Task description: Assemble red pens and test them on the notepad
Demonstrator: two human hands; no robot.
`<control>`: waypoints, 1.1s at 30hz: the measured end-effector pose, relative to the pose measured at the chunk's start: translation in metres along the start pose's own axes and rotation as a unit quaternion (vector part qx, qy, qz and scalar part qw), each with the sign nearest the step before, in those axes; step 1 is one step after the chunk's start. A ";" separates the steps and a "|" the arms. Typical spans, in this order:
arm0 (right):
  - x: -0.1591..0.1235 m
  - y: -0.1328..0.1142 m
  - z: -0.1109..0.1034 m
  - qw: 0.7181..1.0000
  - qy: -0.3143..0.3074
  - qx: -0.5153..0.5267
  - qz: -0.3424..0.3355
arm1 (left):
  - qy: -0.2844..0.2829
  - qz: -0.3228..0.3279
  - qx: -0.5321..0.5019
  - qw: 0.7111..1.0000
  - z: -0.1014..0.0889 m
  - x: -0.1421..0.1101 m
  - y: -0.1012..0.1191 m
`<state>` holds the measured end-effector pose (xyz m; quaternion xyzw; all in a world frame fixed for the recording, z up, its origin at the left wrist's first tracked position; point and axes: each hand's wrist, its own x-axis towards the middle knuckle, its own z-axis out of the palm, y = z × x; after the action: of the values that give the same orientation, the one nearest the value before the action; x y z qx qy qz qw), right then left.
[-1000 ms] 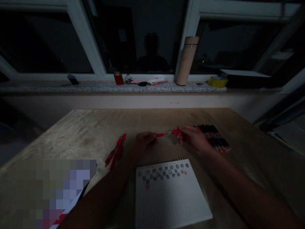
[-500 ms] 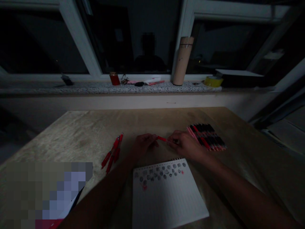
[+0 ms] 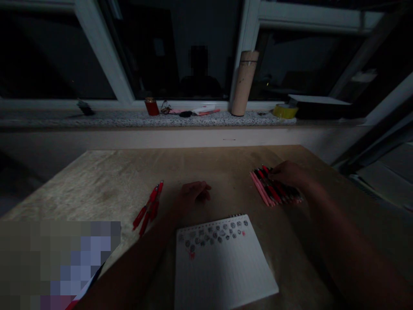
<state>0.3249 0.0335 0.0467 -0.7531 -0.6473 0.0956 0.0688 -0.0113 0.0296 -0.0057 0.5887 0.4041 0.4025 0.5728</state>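
Observation:
My left hand point(image 3: 193, 192) rests on the wooden table point(image 3: 106, 181) just above a spiral notepad point(image 3: 222, 262), its fingers curled in; what they hold, if anything, is hidden. My right hand point(image 3: 288, 174) lies far to the right on a row of red and black pens point(image 3: 270, 190), fingers bent down onto the row's far end and pinching at a pen there. Three red pens point(image 3: 149, 206) lie loose to the left of my left hand. The notepad's top lines carry dark scribbled marks and two red ones.
A stone window sill point(image 3: 129, 119) behind the table holds a tall tan cylinder point(image 3: 243, 84), a small red can point(image 3: 150, 106), a yellow tape roll point(image 3: 285, 111) and small clutter. A blurred object point(image 3: 61, 262) covers the near left corner. The room is dim.
The red pen held between both hands is no longer in sight. My right hand has moved right, away from my left, onto the row of pens. My left hand has stayed put.

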 end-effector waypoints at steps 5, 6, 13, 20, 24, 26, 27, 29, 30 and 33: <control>0.001 -0.002 0.002 0.999 -0.048 -0.003 0.008 | -0.005 0.003 0.016 1.000 -0.001 -0.001 0.000; 0.001 -0.003 0.001 0.999 -0.048 -0.003 0.009 | -0.006 0.006 0.018 1.000 -0.001 -0.001 0.000; 0.003 0.000 0.001 0.998 -0.056 -0.017 0.008 | -0.014 0.012 0.020 1.000 -0.004 0.002 -0.005; 0.004 0.001 0.002 0.998 -0.064 -0.020 0.008 | -0.008 0.009 0.013 1.000 -0.003 0.002 -0.006; 0.002 -0.001 0.000 0.999 -0.046 -0.015 0.018 | -0.009 0.006 0.014 1.000 -0.003 0.002 -0.004; 0.000 -0.005 -0.003 0.999 -0.036 -0.017 0.025 | -0.009 0.008 0.013 1.000 -0.002 0.002 -0.003; -0.002 -0.008 -0.006 0.999 -0.029 -0.020 0.025 | -0.009 0.008 0.012 1.000 -0.002 0.002 -0.002; -0.007 -0.018 -0.010 0.999 -0.005 -0.029 0.020 | -0.011 0.005 0.017 1.000 -0.001 0.001 -0.001; -0.011 -0.025 -0.012 1.000 0.005 -0.027 0.000 | -0.012 0.004 0.026 1.000 -0.001 0.001 -0.001; -0.023 -0.050 -0.011 0.998 0.026 0.005 -0.064 | -0.024 0.004 0.077 0.997 0.001 -0.001 0.000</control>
<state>0.2762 0.0182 0.0703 -0.7119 -0.6919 0.0740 0.0953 -0.0110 0.0287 -0.0057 0.6423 0.4178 0.3580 0.5336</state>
